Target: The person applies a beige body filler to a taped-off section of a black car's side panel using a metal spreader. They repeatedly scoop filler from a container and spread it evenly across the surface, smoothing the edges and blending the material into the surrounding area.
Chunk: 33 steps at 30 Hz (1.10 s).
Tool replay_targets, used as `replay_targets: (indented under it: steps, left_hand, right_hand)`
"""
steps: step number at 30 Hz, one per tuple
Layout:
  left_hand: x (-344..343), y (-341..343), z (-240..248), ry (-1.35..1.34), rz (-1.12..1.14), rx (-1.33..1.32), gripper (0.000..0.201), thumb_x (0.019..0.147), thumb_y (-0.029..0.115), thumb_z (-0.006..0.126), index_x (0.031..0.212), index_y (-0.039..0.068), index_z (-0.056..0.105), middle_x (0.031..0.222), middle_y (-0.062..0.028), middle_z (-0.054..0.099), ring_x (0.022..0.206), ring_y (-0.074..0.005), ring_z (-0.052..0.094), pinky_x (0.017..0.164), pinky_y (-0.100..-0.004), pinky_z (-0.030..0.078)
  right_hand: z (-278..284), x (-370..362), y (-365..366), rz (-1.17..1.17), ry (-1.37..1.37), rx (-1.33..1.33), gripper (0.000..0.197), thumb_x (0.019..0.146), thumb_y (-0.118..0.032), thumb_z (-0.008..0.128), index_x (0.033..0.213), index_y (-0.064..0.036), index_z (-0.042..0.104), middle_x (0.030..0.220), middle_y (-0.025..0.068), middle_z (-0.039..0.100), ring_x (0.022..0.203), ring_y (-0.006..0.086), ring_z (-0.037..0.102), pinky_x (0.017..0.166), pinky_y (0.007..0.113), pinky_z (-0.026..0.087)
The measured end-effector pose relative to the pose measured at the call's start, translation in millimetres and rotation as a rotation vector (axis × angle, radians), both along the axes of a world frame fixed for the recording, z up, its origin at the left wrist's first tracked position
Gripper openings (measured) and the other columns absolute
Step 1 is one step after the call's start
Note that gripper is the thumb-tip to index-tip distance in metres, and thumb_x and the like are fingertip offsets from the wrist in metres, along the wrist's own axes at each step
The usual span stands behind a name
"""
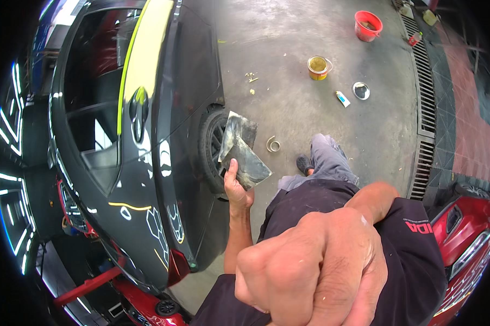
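My left hand (237,187) grips two thin, dark flat plates (249,165) smeared with pale paste, thumb on top. They overlap at an angle and are held in front of the rear wheel (212,146) of a dark grey car. My right hand (321,266) is raised very close to the camera, its fingers curled into a fist. Whatever those fingers may hold is hidden. Beside me the dark car (193,65) has a bright yellow-green band (150,43) along its upper side, near the door handle (140,117).
On the concrete floor stand an open tin of yellowish paste (319,67) and a red bucket (368,26). A white-and-blue tube (343,99), a round lid (360,91) and a tape roll (274,144) lie nearby. A drain grate (424,103) runs at right; a red car (467,233) stands behind it.
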<state>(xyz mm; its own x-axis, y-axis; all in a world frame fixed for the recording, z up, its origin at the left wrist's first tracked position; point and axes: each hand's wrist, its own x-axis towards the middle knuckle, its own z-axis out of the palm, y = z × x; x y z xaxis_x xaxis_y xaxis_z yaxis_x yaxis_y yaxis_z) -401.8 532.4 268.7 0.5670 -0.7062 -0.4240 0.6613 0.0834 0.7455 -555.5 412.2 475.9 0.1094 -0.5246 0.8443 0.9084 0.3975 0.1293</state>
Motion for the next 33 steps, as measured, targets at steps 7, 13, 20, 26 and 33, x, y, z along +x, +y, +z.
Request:
replay_targets:
  steps: [7, 13, 20, 26, 33]
  left_hand:
    - [90.4, -120.1, -47.4, 0.094, -0.126, 0.123, 0.031, 0.106, 0.025, 0.057, 0.125, 0.002, 0.065, 0.113, -0.0072, 0.073, 0.101, -0.0191, 0.071, 0.093, -0.0354, 0.056]
    - [157.5, -213.3, -142.1, 0.139, -0.157, 0.411, 0.035, 0.103, 0.025, 0.061, 0.128, 0.001, 0.066, 0.117, -0.0074, 0.073, 0.104, -0.0186, 0.071, 0.098, -0.0362, 0.054]
    - [222.9, -274.8, -248.9, 0.256, -0.278, 0.616, 0.035, 0.102, 0.027, 0.065, 0.123, -0.002, 0.066, 0.110, -0.0091, 0.074, 0.094, -0.0186, 0.073, 0.088, -0.0348, 0.058]
    - [259.6, -304.5, -325.5, 0.295, -0.402, 0.718, 0.039, 0.103, 0.030, 0.064, 0.123, -0.004, 0.065, 0.107, -0.0096, 0.074, 0.095, -0.0197, 0.073, 0.089, -0.0362, 0.058]
    - [288.1, -297.8, -407.8, -0.139, -0.572, 1.013, 0.048, 0.103, 0.041, 0.064, 0.110, -0.006, 0.072, 0.098, -0.0031, 0.071, 0.088, -0.0086, 0.061, 0.081, -0.0284, 0.051]
  right_hand:
    - [-111.8, 25.3, -137.7, -0.321, 1.003, 0.145, 0.009, 0.095, -0.010, 0.072, 0.092, -0.0012, 0.073, 0.094, 0.0079, 0.062, 0.088, 0.0165, 0.057, 0.080, 0.032, 0.045]
    - [-323.9, 66.9, -246.1, -0.344, 1.746, 0.863, 0.023, 0.101, -0.013, 0.070, 0.088, -0.0097, 0.051, 0.083, -0.0029, 0.054, 0.075, 0.0072, 0.050, 0.072, 0.024, 0.042]
    - [-490.7, 98.3, -313.2, -0.198, 2.047, 1.006, 0.021, 0.098, -0.016, 0.075, 0.090, -0.0054, 0.059, 0.076, 0.0003, 0.061, 0.063, 0.0073, 0.055, 0.060, 0.023, 0.045]
    - [-608.2, 166.8, -317.3, -0.022, 2.063, 0.985, 0.020, 0.098, -0.018, 0.075, 0.098, -0.0001, 0.066, 0.082, 0.0059, 0.071, 0.064, 0.0080, 0.063, 0.056, 0.021, 0.052]
    - [-719.3, 238.3, -322.8, 0.139, 2.065, 1.096, 0.041, 0.107, -0.032, 0.061, 0.124, 0.0052, 0.063, 0.084, 0.0079, 0.069, 0.062, 0.0108, 0.064, 0.053, 0.024, 0.054]
